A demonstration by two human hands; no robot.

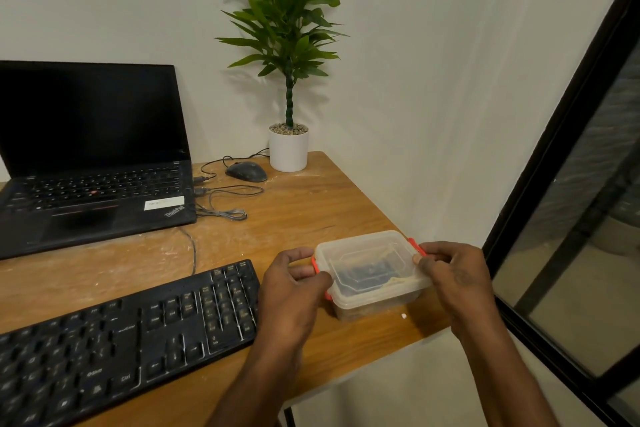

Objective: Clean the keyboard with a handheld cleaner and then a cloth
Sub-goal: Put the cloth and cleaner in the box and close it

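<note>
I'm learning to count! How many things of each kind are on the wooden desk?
Black laptop: 1
Black keyboard: 1
Dark computer mouse: 1
Green plant in a white pot: 1
Clear plastic box with orange clips: 1
Total: 5

A wooden table [304, 211] is set into the corner of a room, against plain white walls [415, 80]. Its top is streaked with pale smears, and one dark leg [289, 417] is seen beneath the near edge. A plant [284, 10] in a white pot [288, 152], topped with pebbles, is placed at the far corner of the table; soft shadows of its leaves are cast on the wall behind. To the right, a dark-framed glass panel [571, 218] is seen, slanted by the wide lens. A pale floor [398, 399] is visible below the table. The room is evenly lit.
</note>
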